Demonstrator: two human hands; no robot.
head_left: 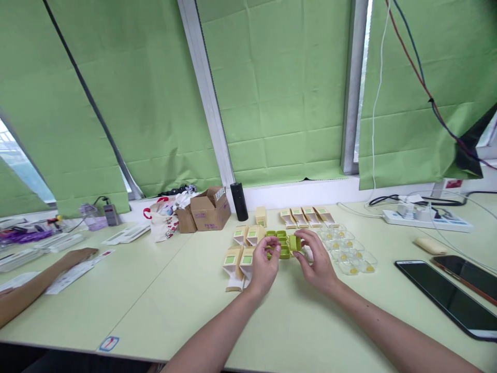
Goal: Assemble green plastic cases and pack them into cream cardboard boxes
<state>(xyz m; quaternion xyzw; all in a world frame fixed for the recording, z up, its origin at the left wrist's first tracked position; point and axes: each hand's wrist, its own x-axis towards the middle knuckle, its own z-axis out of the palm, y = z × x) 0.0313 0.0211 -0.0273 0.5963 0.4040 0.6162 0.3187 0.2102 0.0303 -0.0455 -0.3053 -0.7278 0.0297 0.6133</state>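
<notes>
My right hand [316, 259] pinches a small green plastic container [295, 242] between thumb and fingers, tipped so that its side faces me. To its left, my left hand [265, 262] hovers at the edge of several green compartment trays [284, 252]. Its fingers are half curled with the thumb apart, and I make out nothing held between them. Part of the trays is hidden behind this hand. Folded cardboard boxes with green labels [232, 258] lie left of it. A small whitish item [308, 254] shows partly behind my right fingers.
Clear plastic cups with yellow contents [348, 251] sit to the right. More opened boxes [306, 217] line the back, near a black cylinder [239, 201] and a brown carton [210, 210]. Phones [446, 295] and a power strip [427, 220] lie right. Another person's arm [50, 277] rests at left.
</notes>
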